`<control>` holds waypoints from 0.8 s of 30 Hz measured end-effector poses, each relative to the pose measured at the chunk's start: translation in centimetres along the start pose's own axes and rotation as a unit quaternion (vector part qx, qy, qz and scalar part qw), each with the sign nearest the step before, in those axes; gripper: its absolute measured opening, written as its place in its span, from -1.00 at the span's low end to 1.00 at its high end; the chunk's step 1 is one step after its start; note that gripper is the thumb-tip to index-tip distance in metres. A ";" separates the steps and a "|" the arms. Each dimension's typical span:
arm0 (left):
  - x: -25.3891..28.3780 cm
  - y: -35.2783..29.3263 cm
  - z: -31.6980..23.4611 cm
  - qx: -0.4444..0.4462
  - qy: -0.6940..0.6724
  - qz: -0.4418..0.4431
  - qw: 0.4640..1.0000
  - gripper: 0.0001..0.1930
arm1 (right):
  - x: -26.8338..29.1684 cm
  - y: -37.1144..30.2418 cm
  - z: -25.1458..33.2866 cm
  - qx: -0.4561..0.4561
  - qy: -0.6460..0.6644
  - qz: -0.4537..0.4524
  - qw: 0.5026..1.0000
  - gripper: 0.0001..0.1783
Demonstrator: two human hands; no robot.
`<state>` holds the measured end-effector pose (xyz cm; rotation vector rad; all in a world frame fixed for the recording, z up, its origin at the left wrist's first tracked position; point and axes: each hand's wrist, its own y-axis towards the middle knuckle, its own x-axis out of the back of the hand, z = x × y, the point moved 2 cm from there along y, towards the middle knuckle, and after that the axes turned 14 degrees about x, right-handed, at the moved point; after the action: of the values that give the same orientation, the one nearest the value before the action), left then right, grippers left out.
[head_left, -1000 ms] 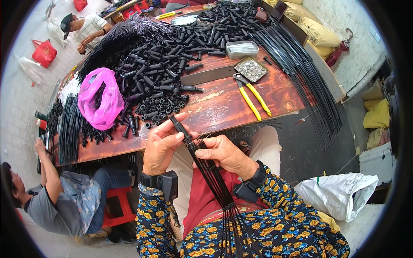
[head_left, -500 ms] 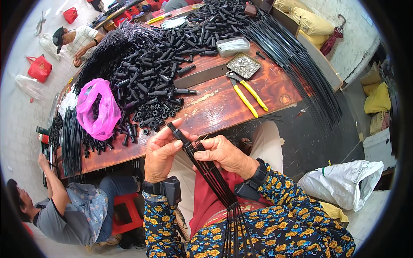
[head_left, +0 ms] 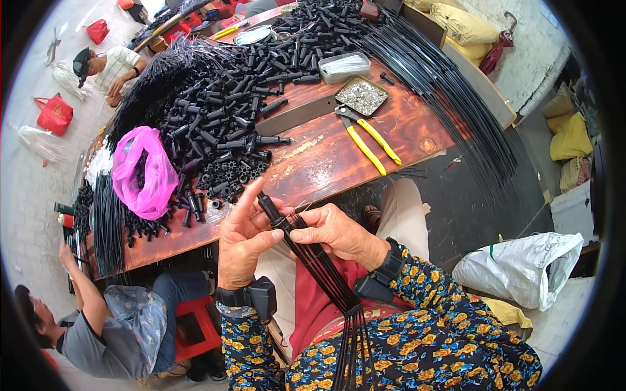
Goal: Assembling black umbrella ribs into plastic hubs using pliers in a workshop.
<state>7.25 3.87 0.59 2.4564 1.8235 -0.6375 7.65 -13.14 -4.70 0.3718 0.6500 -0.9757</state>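
Note:
Over my lap I hold a bundle of thin black umbrella ribs, gathered at a black plastic tube-shaped runner. My left hand is closed loosely around the runner, its index finger raised alongside and its thumb near the ring where the ribs meet. At that ring, my right hand pinches the upper ends of the ribs between thumb and fingers. The small joints under the right fingertips are hidden. The ribs hang down toward my body, bound partway along by a dark collar.
Black runners lie heaped on the wooden table, beside a pink bag. Yellow-handled cutters, a tray of metal bits and loose ribs lie farther right. A co-worker sits at left; a white sack stands at right.
The raised left index finger has straightened away from the runner, and the left thumb has slid down nearer the ring. My right hand keeps its pinch. The whole view has shifted slightly.

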 end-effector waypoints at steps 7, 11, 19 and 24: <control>0.2 0.1 0.4 -0.017 0.044 -0.018 0.999 -0.29 | -0.1 0.1 -0.1 0.012 0.035 -0.008 0.999 -0.76; 0.0 -0.1 0.2 -0.006 0.021 -0.009 1.000 -0.28 | 0.0 0.1 0.1 0.017 0.023 0.000 1.000 -0.76; -0.8 -0.1 0.7 -0.017 0.037 -0.050 0.998 -0.28 | 0.0 0.2 0.0 0.027 0.031 0.000 0.999 -0.76; -1.1 -0.1 0.6 -0.016 0.044 -0.068 0.997 -0.30 | 0.2 0.2 0.0 0.013 0.038 0.003 0.999 -0.76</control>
<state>6.69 2.79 0.39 2.3927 2.0295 -0.5092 7.91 -13.12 -4.86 0.4356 0.7056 -0.9685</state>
